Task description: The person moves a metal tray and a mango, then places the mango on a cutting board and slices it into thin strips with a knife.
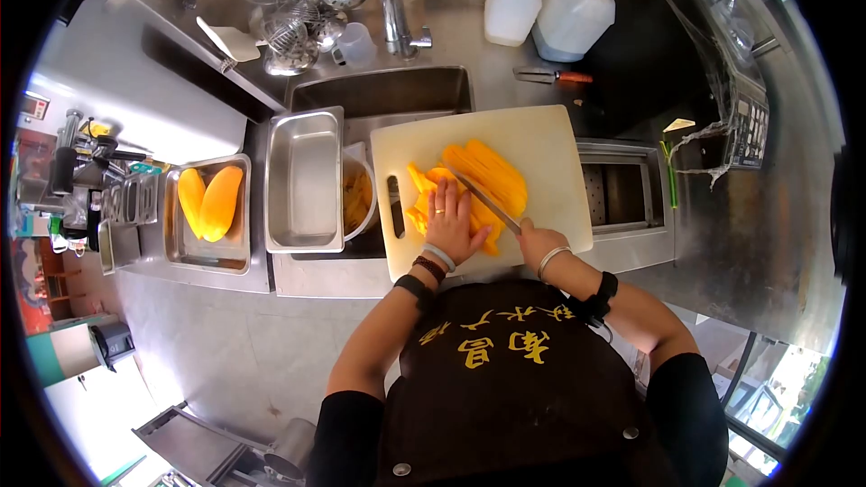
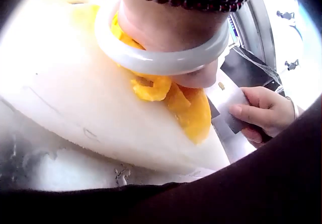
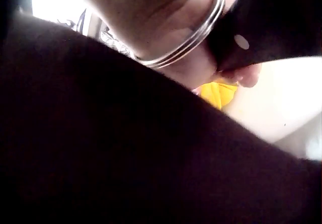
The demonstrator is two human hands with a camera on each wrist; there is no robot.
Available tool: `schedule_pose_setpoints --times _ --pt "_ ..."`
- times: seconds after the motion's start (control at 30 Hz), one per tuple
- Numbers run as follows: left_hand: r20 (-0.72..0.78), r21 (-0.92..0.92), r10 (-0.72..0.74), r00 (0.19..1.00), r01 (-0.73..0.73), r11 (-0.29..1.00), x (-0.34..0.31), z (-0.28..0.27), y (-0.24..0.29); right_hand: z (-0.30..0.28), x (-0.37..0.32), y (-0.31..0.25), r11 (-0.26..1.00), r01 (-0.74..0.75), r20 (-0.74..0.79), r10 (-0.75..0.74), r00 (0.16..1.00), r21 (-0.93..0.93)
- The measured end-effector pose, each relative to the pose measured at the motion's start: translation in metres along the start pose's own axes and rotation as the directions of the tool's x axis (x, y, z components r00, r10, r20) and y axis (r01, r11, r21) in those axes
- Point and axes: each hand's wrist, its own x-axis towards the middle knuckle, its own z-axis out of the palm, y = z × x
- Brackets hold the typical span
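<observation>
A white cutting board [image 1: 550, 140] lies over the sink area with sliced yellow mango [image 1: 492, 171] spread on it. My left hand [image 1: 451, 224] rests flat on a mango piece [image 2: 193, 113] near the board's front edge, fingers straight. My right hand [image 1: 538, 242] grips the black handle [image 3: 266, 28] of a knife. Its blade [image 1: 483, 198] angles up-left across the fruit, just right of the left fingers. In the left wrist view the right hand [image 2: 264, 111] and blade [image 2: 226, 106] sit beside the mango. The right wrist view shows mango [image 3: 219, 93] under the hand.
Left of the board stand a round pot with scraps [image 1: 358, 200], an empty steel pan [image 1: 305, 180] and a pan holding peeled mangoes [image 1: 209, 203]. Behind are the sink [image 1: 383, 90], faucet [image 1: 394, 9], strainers [image 1: 298, 9], plastic jugs [image 1: 568, 0] and a spare knife [image 1: 552, 76].
</observation>
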Motion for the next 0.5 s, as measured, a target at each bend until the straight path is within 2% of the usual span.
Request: schedule_pose_setpoints --times 0.13,0.3,0.43,0.5 --pt "0.008 -0.001 -0.01 1.0 0.01 1.0 0.0 0.001 0.0 0.005 -0.001 -0.005 1.0 -0.017 0.026 0.017 1.0 0.006" --pt "0.025 -0.001 -0.009 1.0 0.009 1.0 0.001 0.003 0.003 0.021 0.02 -0.008 0.992 -0.124 -0.044 0.124 0.991 -0.001" --pt "-0.005 0.014 -0.001 1.0 0.001 1.0 0.003 0.004 0.002 0.029 0.032 -0.006 0.994 -0.103 -0.024 0.104 0.994 0.019" --pt "-0.008 0.023 0.007 1.0 -0.007 1.0 0.001 0.006 0.003 0.027 0.034 0.0 0.998 -0.055 -0.024 0.054 0.998 -0.027"
